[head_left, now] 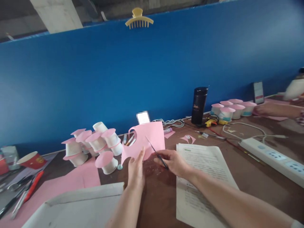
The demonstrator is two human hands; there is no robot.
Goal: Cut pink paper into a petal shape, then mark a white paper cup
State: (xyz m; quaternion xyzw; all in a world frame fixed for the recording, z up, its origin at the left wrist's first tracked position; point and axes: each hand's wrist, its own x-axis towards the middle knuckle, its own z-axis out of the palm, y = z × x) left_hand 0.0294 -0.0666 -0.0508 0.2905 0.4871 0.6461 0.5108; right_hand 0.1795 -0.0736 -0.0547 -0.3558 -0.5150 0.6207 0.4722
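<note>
My left hand [136, 171] grips a sheet of pink paper [155, 134] by its lower edge, thumb in front. Rounded pieces are cut out of the sheet's left and lower sides. My right hand [174, 162] is closed around dark-handled scissors [162, 161]. One thin blade lies across the front of the paper; the other blade cannot be made out. Left of the paper stand several white paper cups [77, 158] topped with pink paper pieces, some stacked. Under my right forearm lie printed sheets [204, 158].
A black bottle [199, 106], cables [171, 123] and a white power strip [270, 155] are on the right. Another person's hand [263, 110] is beside more pink-topped cups [226, 114]. Tools [33, 186], a red cup [35, 161] and a white box [83, 202] occupy the left.
</note>
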